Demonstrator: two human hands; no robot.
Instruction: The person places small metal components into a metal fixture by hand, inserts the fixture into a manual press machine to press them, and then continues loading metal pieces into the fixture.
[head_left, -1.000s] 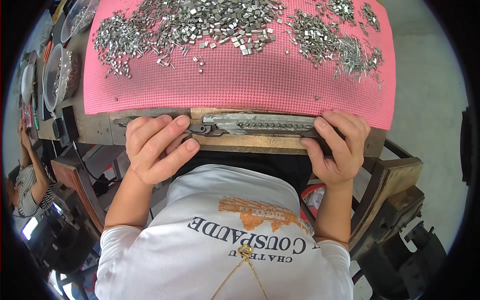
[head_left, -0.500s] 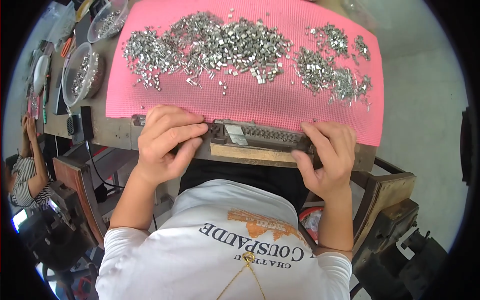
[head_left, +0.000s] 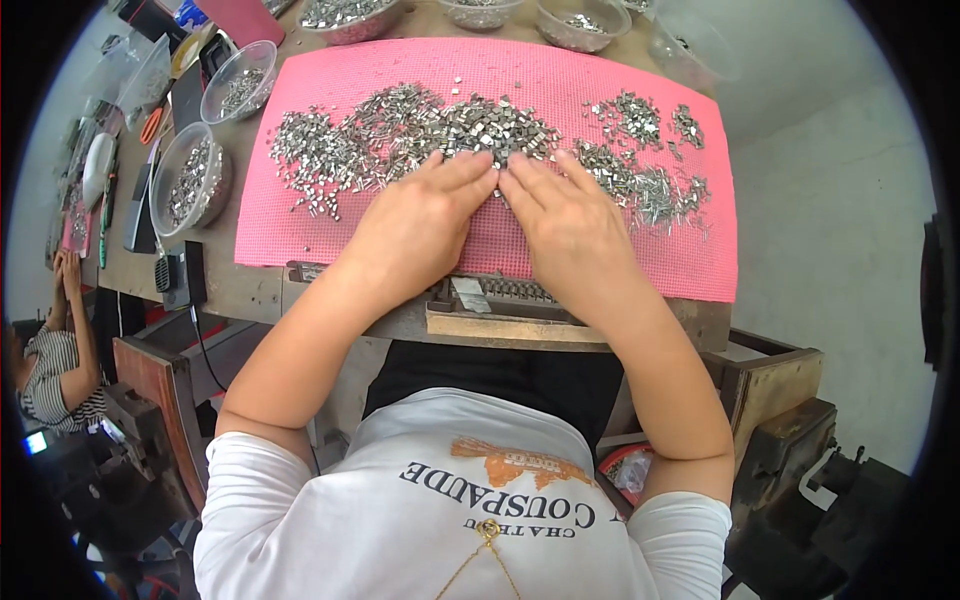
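Observation:
Both hands reach over the pink textured mat (head_left: 505,238) to the near edge of a heap of small silvery metal pieces (head_left: 400,125). My left hand (head_left: 415,220) lies palm down with its fingers stretched out, their tips at the pieces. Beside it, almost touching at the fingertips, my right hand (head_left: 572,222) rests the same way, fingers extended. What lies under the fingertips is hidden. Beneath my forearms, a long dark metal fixture (head_left: 515,292) with a row of slots sits at the table's front edge. A shiny flat strip (head_left: 470,294) lies across it, and a wooden bar (head_left: 500,328) runs along its near side.
Smaller groups of metal pieces (head_left: 640,118) lie on the mat's right. Clear plastic bowls of metal parts stand at the left (head_left: 190,185) and along the back (head_left: 585,25). A black box with a cable (head_left: 183,275) stands at left. Another person (head_left: 60,370) sits far left.
Both hands have left the ends of the metal fixture and moved forward and inward to the heap. The view has shifted, showing more bowls at the back.

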